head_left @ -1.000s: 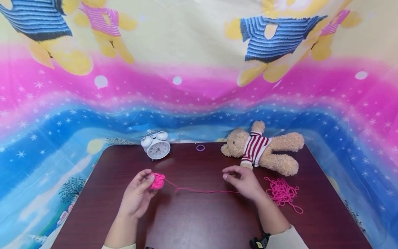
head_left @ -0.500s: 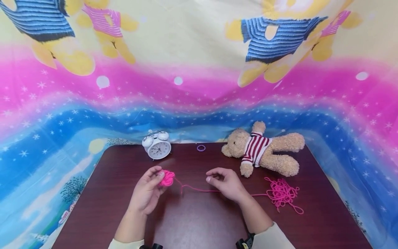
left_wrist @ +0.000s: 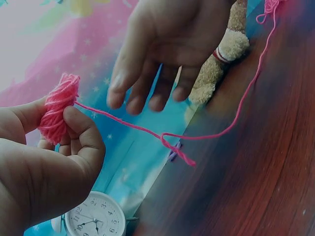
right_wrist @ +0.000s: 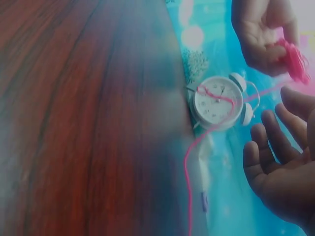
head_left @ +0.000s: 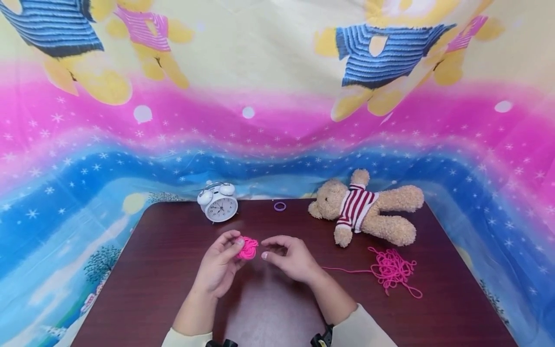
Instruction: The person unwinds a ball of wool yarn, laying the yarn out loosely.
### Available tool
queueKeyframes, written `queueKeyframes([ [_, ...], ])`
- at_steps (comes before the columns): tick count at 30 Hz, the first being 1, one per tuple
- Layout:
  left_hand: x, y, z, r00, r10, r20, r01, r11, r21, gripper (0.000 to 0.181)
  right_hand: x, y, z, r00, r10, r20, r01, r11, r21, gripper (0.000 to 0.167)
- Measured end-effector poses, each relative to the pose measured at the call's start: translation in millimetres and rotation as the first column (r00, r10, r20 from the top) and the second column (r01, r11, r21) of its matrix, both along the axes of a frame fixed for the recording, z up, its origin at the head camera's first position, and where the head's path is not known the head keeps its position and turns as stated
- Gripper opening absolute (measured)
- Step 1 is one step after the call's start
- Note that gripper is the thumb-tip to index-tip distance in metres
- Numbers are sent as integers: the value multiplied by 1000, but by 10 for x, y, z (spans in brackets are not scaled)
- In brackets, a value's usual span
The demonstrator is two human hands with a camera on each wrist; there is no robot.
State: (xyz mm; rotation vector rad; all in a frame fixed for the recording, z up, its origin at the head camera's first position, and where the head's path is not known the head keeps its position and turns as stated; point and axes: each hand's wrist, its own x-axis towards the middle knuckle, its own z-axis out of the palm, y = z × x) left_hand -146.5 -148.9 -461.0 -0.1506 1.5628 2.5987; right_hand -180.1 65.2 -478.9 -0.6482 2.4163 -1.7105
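A small wound ball of pink yarn (head_left: 248,248) is pinched between the thumb and fingers of my left hand (head_left: 217,267), above the table. Close to its right side is my right hand (head_left: 292,260), fingers loosely bent and apart, holding nothing. In the left wrist view a strand of yarn (left_wrist: 133,125) leaves the ball, makes a small twisted loop below the right hand and runs on to the right. That strand leads to a loose tangle of pink yarn (head_left: 393,271) on the table's right side.
A white twin-bell alarm clock (head_left: 221,209) stands at the back left of the dark wooden table (head_left: 143,289). Near the back edge lies a purple ring (head_left: 280,206). A teddy bear (head_left: 357,207) in a striped shirt lies at the back right, behind the tangle.
My left hand has moved right with the yarn ball. The right hand has moved left, away from the tangle, up to the ball, with its fingers still loosely bent.
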Motion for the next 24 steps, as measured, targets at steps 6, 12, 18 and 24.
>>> queueKeyframes([
  [6,15,61,14,1000,-10,5,10,1000,3,19,13,-101,28,999,27,-25,-27,1000,1,25],
  [12,23,85,16,1000,-12,14,12,1000,-3,20,9,-108,62,998,-10,-60,12,1000,22,14],
  [18,14,94,17,1000,-16,12,16,1000,-9,20,-5,-86,81,999,-20,-46,21,999,27,10],
  [24,-4,119,36,1000,-29,7,29,1000,-4,20,-1,-115,97,1000,22,-18,-23,1000,-21,19],
])
